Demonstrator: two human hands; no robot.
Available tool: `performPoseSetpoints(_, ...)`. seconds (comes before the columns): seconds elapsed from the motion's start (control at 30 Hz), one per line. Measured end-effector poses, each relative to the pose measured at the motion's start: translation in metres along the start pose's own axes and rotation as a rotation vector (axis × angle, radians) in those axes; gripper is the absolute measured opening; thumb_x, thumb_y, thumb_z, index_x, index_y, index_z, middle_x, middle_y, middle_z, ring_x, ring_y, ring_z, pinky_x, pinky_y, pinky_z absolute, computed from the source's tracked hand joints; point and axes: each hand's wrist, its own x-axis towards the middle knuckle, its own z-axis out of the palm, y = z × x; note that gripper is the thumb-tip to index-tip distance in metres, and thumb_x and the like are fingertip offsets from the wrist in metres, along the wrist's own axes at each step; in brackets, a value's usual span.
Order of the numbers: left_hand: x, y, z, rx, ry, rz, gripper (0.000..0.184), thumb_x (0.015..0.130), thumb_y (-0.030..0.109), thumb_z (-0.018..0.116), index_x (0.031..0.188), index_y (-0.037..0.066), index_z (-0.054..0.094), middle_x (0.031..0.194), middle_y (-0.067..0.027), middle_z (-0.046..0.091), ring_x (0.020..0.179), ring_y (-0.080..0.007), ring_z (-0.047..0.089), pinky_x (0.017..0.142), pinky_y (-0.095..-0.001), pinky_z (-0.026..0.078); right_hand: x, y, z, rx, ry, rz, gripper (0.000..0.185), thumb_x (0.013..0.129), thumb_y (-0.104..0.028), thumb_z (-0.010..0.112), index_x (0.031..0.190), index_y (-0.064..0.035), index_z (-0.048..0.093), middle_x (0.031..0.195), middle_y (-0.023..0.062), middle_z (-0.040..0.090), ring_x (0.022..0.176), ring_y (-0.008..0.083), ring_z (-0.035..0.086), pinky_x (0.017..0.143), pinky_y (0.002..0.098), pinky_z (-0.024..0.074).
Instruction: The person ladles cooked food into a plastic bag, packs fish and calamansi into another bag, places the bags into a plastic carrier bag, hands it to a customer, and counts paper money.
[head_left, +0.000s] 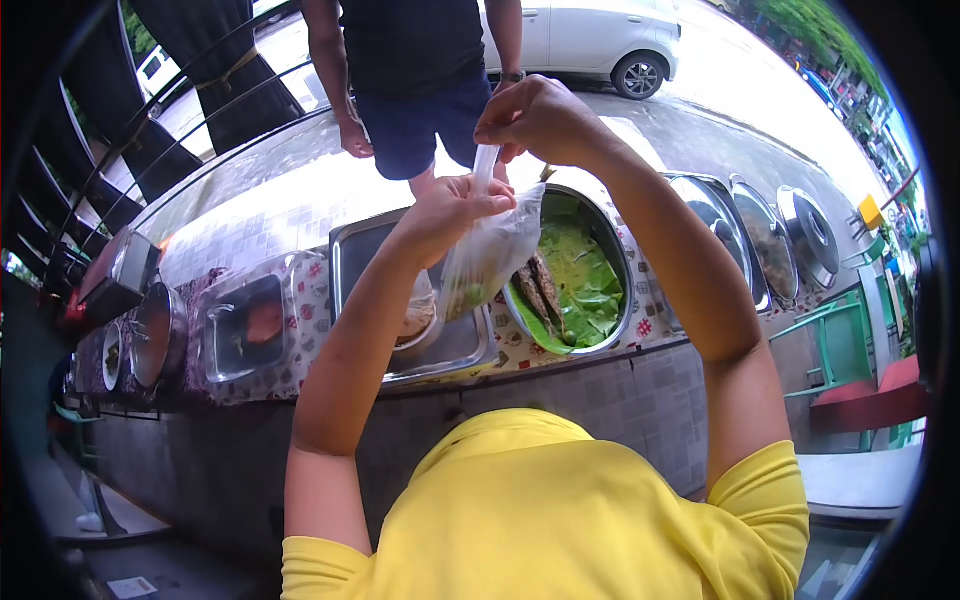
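A clear plastic bag (480,262) with something in it hangs over the counter, its top drawn into a narrow twist. My left hand (452,212) is closed around the bag's neck. Higher up and to the right, my right hand (540,118) pinches the top end of the twisted plastic. Behind the bag stands an oval metal tray (627,300) lined with green leaf (590,260), with cooked fish (540,295) lying on it. A rectangular steel tray (465,345) holding a bowl (420,310) of food is partly hidden by my left forearm.
Covered dishes (790,240) line the right of the counter. To the left are a clear-covered tray (245,330) and a round pot (160,335). Across the counter stands a person (415,90) in dark clothes, with a white car (600,40) behind. Green chairs (835,340) stand at right.
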Motion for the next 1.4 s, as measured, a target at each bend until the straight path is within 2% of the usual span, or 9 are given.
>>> performPoseSetpoints(0.17, 0.013, 0.045, -0.004, 0.926, 0.333, 0.131, 0.019, 0.077, 0.022, 0.069, 0.085, 0.005, 0.071, 0.092, -0.0083, 0.058, 0.085, -0.0182, 0.057, 0.076, -0.031, 0.043, -0.021, 0.048, 0.005, -0.104, 0.402, -0.048, 0.013, 0.081, -0.011, 0.062, 0.083, -0.0007, 0.068, 0.069, 0.0084, 0.065, 0.049, 0.0157, 0.06, 0.051, 0.0273, 0.0497)
performPoseSetpoints(0.37, 0.053, 0.067, 0.005, 1.252, 0.336, 0.652, 0.011, 0.072, 0.011, 0.069, 0.079, 0.004, 0.071, 0.076, -0.0106, 0.064, 0.069, -0.0239, 0.063, 0.069, -0.0314, 0.051, -0.065, 0.068, 0.029, 1.04, 0.452, 0.279, 0.019, 0.089, -0.017, 0.055, 0.094, 0.0018, 0.06, 0.069, 0.0048, 0.057, 0.044, 0.007, 0.05, 0.043, 0.0212, 0.0442)
performPoseSetpoints(0.47, 0.058, 0.078, 0.042, 0.983, 0.391, 0.827, 0.011, 0.074, 0.002, 0.065, 0.082, 0.005, 0.072, 0.075, -0.0071, 0.064, 0.068, -0.0202, 0.064, 0.065, -0.0281, 0.051, -0.091, 0.037, 0.05, 1.869, 0.445, 0.238, 0.022, 0.095, -0.016, 0.046, 0.11, -0.0005, 0.05, 0.079, 0.005, 0.055, 0.053, 0.0035, 0.05, 0.047, 0.0172, 0.0451)
performPoseSetpoints(0.6, 0.029, 0.115, 0.078, 0.599, 0.147, 0.85, 0.014, 0.076, 0.002, 0.064, 0.086, 0.007, 0.072, 0.077, -0.004, 0.066, 0.068, -0.0141, 0.063, 0.066, -0.0232, 0.049, -0.086, 0.01, 0.062, 2.398, -0.158, -0.279, 0.014, 0.095, -0.012, 0.043, 0.103, -0.0018, 0.049, 0.084, 0.0057, 0.052, 0.058, 0.005, 0.049, 0.052, 0.0164, 0.0448)
performPoseSetpoints(0.77, -0.014, 0.147, 0.062, 0.499, -0.268, 0.638, 0.017, 0.075, 0.006, 0.063, 0.088, 0.011, 0.073, 0.079, -0.0036, 0.069, 0.066, -0.0095, 0.062, 0.062, -0.0236, 0.048, -0.031, 0.025, 0.068, 1.982, -0.595, -0.607, 0.017, 0.088, -0.013, 0.055, 0.103, -0.0037, 0.052, 0.074, 0.0056, 0.055, 0.061, 0.0082, 0.054, 0.052, 0.0192, 0.0447)
performPoseSetpoints(0.9, -0.057, 0.158, 0.044, 0.911, -0.441, 0.504, 0.015, 0.071, 0.0, 0.067, 0.084, 0.005, 0.072, 0.081, -0.0058, 0.066, 0.072, -0.0148, 0.063, 0.067, -0.0266, 0.049, -0.011, 0.036, 0.033, 1.423, -0.541, -0.324, 0.015, 0.077, -0.002, 0.061, 0.092, -0.0005, 0.061, 0.074, 0.0065, 0.061, 0.061, 0.0114, 0.059, 0.053, 0.0206, 0.0464)
performPoseSetpoints(1.03, -0.064, 0.109, 0.002, 1.229, -0.195, 0.737, 0.015, 0.069, -0.001, 0.069, 0.081, 0.005, 0.072, 0.078, -0.0048, 0.056, 0.072, -0.0154, 0.059, 0.065, -0.0271, 0.049, 0.016, 0.014, -0.008, 0.624, -0.702, -0.213, 0.009, 0.077, -0.001, 0.063, 0.084, 0.003, 0.068, 0.078, 0.0051, 0.062, 0.054, 0.0106, 0.059, 0.046, 0.0186, 0.045)
performPoseSetpoints(1.23, -0.027, 0.003, -0.046, 0.589, 0.507, 0.644, 0.012, 0.075, 0.0, 0.066, 0.084, 0.005, 0.072, 0.079, -0.0037, 0.065, 0.071, -0.0104, 0.06, 0.063, -0.0226, 0.049, 0.026, 0.001, 0.037, -0.199, -0.134, -0.198, 0.009, 0.077, -0.003, 0.064, 0.084, 0.0001, 0.068, 0.076, 0.0101, 0.064, 0.06, 0.0175, 0.064, 0.052, 0.0286, 0.0505)
performPoseSetpoints(1.4, -0.001, -0.039, -0.044, -0.09, 0.662, 0.391, 0.01, 0.081, 0.005, 0.065, 0.088, 0.003, 0.071, 0.078, -0.0035, 0.068, 0.063, -0.0051, 0.057, 0.057, -0.0174, 0.046, 0.024, 0.017, 0.069, -0.443, -0.008, -0.322, 0.007, 0.076, -0.004, 0.061, 0.08, -0.0004, 0.066, 0.078, 0.0109, 0.061, 0.075, 0.0257, 0.062, 0.069, 0.0338, 0.0495)
